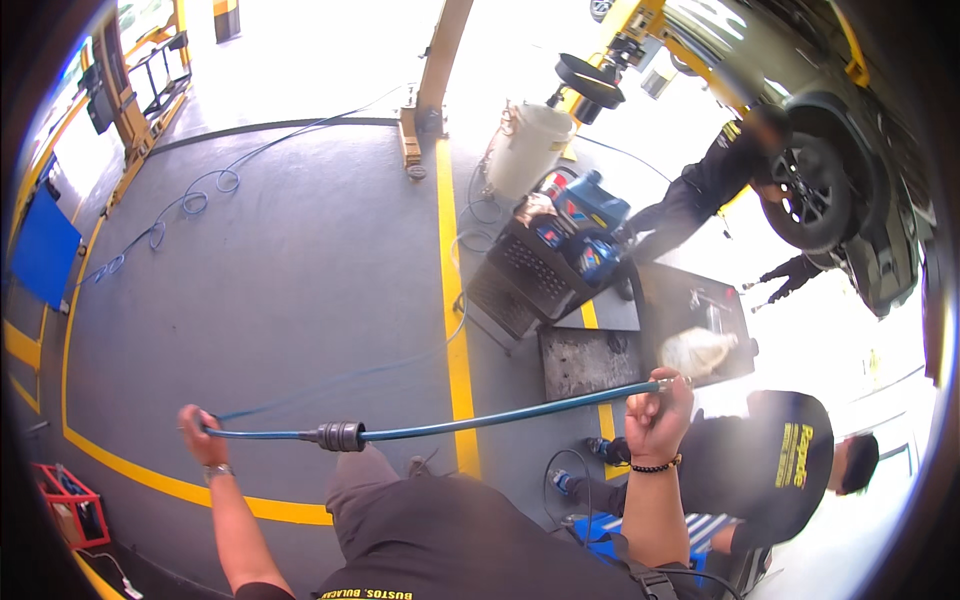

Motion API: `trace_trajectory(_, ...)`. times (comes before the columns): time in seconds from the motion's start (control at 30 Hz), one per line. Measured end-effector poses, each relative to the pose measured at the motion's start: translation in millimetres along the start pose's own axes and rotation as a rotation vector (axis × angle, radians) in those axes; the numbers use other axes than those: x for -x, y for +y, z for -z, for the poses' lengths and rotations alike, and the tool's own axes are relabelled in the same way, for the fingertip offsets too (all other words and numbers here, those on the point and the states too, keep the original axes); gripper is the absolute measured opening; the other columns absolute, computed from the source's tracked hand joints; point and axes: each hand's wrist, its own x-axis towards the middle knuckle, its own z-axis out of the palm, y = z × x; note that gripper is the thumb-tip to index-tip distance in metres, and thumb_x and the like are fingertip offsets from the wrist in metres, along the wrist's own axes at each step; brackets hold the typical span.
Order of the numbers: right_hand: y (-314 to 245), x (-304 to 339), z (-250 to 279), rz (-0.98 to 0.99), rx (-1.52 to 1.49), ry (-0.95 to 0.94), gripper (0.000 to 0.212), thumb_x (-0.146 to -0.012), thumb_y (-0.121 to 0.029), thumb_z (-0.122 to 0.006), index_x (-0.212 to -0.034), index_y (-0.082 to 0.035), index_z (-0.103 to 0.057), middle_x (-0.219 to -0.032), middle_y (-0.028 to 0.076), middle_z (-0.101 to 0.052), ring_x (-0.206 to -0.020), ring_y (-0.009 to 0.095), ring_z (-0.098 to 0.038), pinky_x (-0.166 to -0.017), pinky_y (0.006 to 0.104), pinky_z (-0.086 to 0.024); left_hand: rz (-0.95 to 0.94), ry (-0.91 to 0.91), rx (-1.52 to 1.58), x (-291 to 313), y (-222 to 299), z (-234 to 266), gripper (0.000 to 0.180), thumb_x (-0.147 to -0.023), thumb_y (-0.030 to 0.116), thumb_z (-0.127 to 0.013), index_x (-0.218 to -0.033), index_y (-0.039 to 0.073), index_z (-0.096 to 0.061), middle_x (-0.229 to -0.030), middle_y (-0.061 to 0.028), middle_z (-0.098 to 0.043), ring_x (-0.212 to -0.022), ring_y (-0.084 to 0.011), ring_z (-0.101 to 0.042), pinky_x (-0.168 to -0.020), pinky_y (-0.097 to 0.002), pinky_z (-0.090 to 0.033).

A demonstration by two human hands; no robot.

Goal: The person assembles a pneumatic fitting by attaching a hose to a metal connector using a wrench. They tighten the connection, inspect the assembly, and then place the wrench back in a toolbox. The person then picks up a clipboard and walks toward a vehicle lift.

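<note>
A blue-green air hose stretches across in front of my body, held between both hands. My left hand is closed round its left part, with the arm reaching out to the left. A black ribbed sleeve sits on the hose between the hands, closer to the left one. At the right, my right hand grips the other end, where a small metal fitting shows at the fingers. From the left hand, a thinner blurred length of hose runs off over the floor.
A black crate holds blue jugs beside a white drum. A metal tray lies nearby. One person works at a raised car's wheel; another bends close on my right. Blue hose coils on the floor.
</note>
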Motion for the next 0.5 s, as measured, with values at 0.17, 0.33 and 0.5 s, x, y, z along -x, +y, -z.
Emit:
trace_trajectory(0.17, 60, -96, -78, 0.058, -0.020, -0.048, 0.040, -0.101, -0.036, -0.051, -0.104, 0.003, -0.060, -0.062, 0.006, -0.054, -0.049, 0.010, -0.045, -0.045, 0.0235, -0.034, 0.730, 0.301, 0.574, -112, -21, -62, 0.048, -0.091, 0.045, -0.067, -0.118, 0.008, -0.054, -0.120, -0.0121, -0.060, -0.111, -0.0323, -0.057, -0.093, -0.0489, -0.050)
trace_trajectory(0.33, 116, -188, -128, 0.124, 0.119, 0.008, 0.048, -0.102, -0.043, -0.047, -0.124, 0.000, -0.056, -0.084, 0.010, -0.063, -0.057, 0.014, -0.052, -0.052, 0.0242, -0.043, 1.439, 0.518, 1.394, -247, 73, -168, 0.072, -0.082, 0.073, -0.059, -0.119, 0.011, -0.053, -0.134, -0.0061, -0.050, -0.126, -0.0322, -0.044, -0.106, -0.0553, -0.029)
trace_trajectory(0.5, 172, -240, -131, -0.187, -0.044, 0.190, 0.047, -0.100, -0.040, -0.053, -0.128, -0.002, -0.056, -0.104, 0.014, -0.069, -0.062, 0.016, -0.065, -0.056, 0.0255, -0.049, 1.228, -0.013, 1.635, -429, 102, -269, 0.069, -0.086, 0.065, -0.061, -0.121, 0.007, -0.052, -0.138, -0.0105, -0.052, -0.125, -0.0340, -0.048, -0.103, -0.0487, -0.034)
